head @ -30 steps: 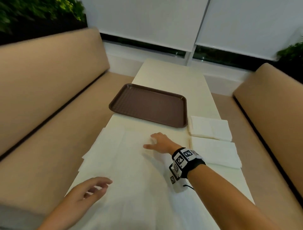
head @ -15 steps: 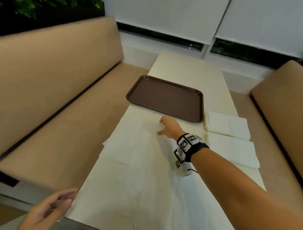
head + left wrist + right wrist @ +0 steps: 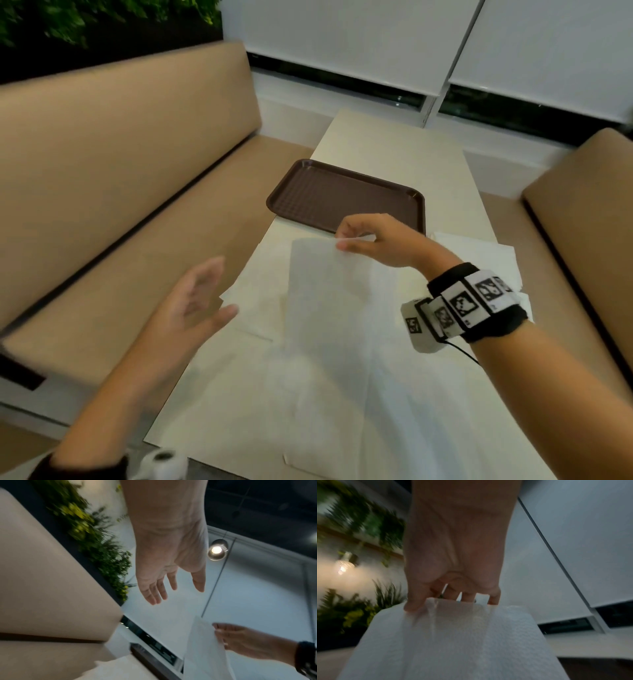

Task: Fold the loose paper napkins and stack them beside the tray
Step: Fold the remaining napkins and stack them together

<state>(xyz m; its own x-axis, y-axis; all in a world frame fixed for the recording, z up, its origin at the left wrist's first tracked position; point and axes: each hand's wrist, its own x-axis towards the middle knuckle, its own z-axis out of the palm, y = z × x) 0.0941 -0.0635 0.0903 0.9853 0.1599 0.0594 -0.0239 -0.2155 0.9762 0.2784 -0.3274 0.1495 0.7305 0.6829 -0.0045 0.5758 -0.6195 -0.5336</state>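
One napkin (image 3: 329, 308) hangs from right hand (image 3: 380, 243) pinch.

Dim, soft indoor light – a round lamp (image 3: 216, 550) glows beyond the left fingers, a wall lamp (image 3: 344, 566) flares left of the right fingers. Plants (image 3: 368, 520) smear with motion blur; wide-angle edges bend.
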